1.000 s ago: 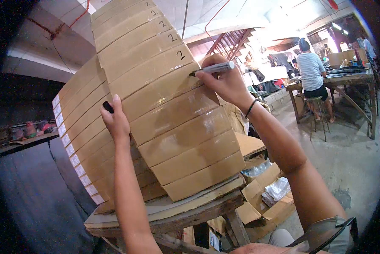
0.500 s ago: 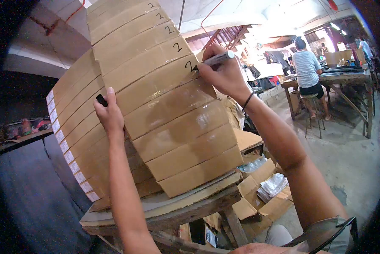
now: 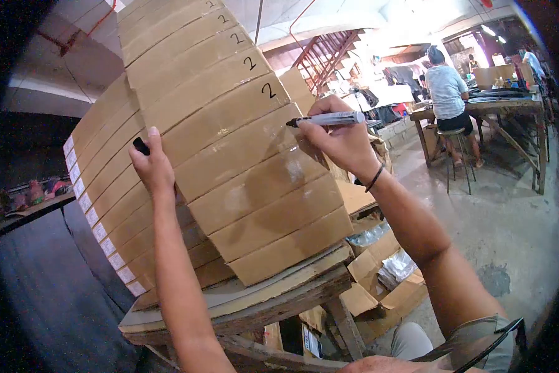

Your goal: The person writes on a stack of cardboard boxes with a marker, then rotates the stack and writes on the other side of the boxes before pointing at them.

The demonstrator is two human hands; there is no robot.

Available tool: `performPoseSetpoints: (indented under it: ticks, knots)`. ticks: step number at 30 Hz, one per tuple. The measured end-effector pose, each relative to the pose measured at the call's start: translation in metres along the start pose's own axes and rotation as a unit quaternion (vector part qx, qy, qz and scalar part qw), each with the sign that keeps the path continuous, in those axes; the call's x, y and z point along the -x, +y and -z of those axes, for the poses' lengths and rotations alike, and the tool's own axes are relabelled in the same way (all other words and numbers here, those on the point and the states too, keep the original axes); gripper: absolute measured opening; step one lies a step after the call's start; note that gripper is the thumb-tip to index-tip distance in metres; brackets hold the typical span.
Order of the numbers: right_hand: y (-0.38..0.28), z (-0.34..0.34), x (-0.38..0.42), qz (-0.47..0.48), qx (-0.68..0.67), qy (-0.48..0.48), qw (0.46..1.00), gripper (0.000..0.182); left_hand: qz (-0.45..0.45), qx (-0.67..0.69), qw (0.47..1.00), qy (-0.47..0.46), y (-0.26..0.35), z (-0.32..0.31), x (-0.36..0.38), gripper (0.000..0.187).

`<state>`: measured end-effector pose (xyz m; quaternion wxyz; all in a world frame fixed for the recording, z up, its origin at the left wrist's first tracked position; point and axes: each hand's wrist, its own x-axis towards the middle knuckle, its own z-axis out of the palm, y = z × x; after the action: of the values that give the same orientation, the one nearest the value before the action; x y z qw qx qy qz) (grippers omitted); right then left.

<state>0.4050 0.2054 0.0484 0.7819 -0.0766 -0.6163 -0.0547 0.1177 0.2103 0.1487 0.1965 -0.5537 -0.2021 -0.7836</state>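
Note:
A tall stack of flat cardboard boxes [image 3: 248,180] leans up in front of me, and the upper ones each carry a handwritten black "2". My right hand [image 3: 338,138] pinches a marker [image 3: 332,119] with a white barrel. Its black tip is at the right end of an unnumbered box, just below the lowest "2". My left hand [image 3: 155,166] is closed round a small black marker cap [image 3: 141,147], thumb up, at the left edge of this stack. Behind it stands a second stack of boxes [image 3: 105,168] with white labels on their ends.
The stacks stand on a wooden table [image 3: 279,311]. On the floor to the right lies an open carton [image 3: 385,292] with clear plastic inside. A person [image 3: 446,90] sits on a stool [image 3: 456,133] at a workbench [image 3: 509,105] farther back.
My right hand has moved down from the box with the lowest "2", now fully written, to the box below. My left hand still holds the cap.

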Motion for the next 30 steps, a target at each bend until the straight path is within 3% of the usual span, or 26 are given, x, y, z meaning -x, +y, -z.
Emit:
performPoseSetpoints:
  ticks: [15,18,19,22,26,28,30]
  knots:
    - [-0.003,0.004,-0.001,0.073,0.066,-0.012,0.995,0.015,-0.007,0.009,1.0,-0.001,0.009,0.0,0.001,0.029]
    - [-0.003,0.005,-0.002,0.07,0.044,0.002,0.997,0.014,-0.002,0.02,1.0,-0.004,0.008,0.0,0.0,0.029]
    - [-0.011,0.008,0.003,0.007,-0.035,-0.009,0.999,0.014,-0.01,0.019,1.0,-0.002,0.009,0.0,0.0,0.03]
    - [-0.006,0.016,0.018,0.016,-0.066,0.038,0.997,0.015,-0.015,0.012,1.0,0.008,0.013,0.001,0.001,0.031]
    - [-0.007,0.025,0.046,0.025,0.013,0.014,1.0,0.017,0.011,0.026,1.0,0.0,0.003,0.001,-0.004,0.031]
    - [-0.014,0.024,0.051,-0.026,-0.033,-0.008,0.999,0.016,0.004,0.01,1.0,-0.008,-0.005,0.003,-0.009,0.036]
    - [-0.006,0.022,0.053,0.044,0.006,0.008,0.999,0.015,-0.005,-0.006,1.0,-0.014,-0.006,0.003,-0.009,0.041]
